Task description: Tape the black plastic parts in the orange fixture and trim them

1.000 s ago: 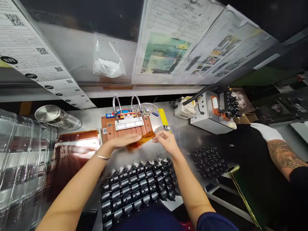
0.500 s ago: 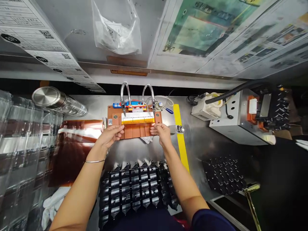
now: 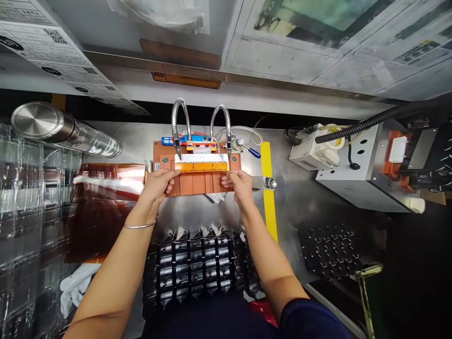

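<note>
A flat strip (image 3: 202, 167), orange with rows of dark dots and white along its far edge, lies across a reddish-brown fixture (image 3: 192, 184). My left hand (image 3: 157, 184) pinches its left end between thumb and index finger. At the opposite end, the fingertips of my right hand (image 3: 240, 185) pinch the near right corner. Two bent metal gooseneck tubes (image 3: 221, 109) arch over the fixture, their tips close to the strip's far edge. Behind the strip sits a blue cylindrical part (image 3: 170, 141). A blue-handled lever (image 3: 254, 152) stands at the fixture's far right.
Nearer me lies a black ribbed tray (image 3: 194, 268). Brown film sheets (image 3: 102, 212) and a steel-capped bottle (image 3: 45, 121) are on the left, beside clear plastic trays (image 3: 21, 226). Yellow tape (image 3: 270, 212) runs along the bench, with a white machine (image 3: 348, 183) to its right.
The view has tilted down and come slightly closer. More of the strip's orange band shows, and less of its white part. Both hands still pinch its ends.
</note>
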{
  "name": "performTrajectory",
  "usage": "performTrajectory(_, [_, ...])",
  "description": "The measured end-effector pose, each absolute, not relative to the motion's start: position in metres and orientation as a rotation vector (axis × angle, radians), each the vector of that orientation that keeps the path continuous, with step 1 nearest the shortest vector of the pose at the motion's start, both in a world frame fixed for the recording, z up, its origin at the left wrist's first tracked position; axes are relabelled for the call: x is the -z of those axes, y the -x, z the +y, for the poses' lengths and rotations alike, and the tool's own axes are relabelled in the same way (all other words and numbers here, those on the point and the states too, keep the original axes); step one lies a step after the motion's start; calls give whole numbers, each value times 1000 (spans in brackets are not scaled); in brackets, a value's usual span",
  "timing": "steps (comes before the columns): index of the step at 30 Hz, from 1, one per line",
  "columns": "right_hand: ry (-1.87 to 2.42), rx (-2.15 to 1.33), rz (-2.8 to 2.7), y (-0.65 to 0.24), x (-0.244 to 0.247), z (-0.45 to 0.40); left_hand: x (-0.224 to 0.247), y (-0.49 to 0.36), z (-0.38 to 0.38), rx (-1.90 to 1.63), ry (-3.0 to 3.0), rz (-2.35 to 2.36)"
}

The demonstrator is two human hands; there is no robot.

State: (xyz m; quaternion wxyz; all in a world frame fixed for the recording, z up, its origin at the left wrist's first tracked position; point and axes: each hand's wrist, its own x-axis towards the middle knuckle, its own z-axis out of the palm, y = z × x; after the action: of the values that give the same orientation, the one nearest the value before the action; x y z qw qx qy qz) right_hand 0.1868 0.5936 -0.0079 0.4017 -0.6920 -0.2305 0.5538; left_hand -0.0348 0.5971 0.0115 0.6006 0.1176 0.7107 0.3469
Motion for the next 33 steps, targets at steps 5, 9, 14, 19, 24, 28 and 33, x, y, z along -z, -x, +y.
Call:
performTrajectory(5, [1754, -1390, -572, -186, 9, 594, -11, 36, 600, -803, -277, 1636])
performTrajectory(9, [1764, -1395, -559, -185, 10, 595, -12, 35, 601, -788, -291, 1664])
performTrajectory(14, [1773, -1392, -516, -183, 9, 598, -12, 33, 601, -813, -291, 1670])
performTrajectory(19, [1769, -1391, -497, -183, 8, 598, -11, 34, 600, -819, -283, 1672])
performTrajectory(24, [1752, -1393, -503, -184, 9, 597, -10, 31, 599, -830, -266, 1663])
performTrajectory(28, [1793, -1453, -494, -184, 11, 602, -8, 33, 600, -811, -272, 1708])
performTrajectory(33, [1796, -1580, -650, -216, 4, 579, -4, 48, 601, -711, -323, 1573])
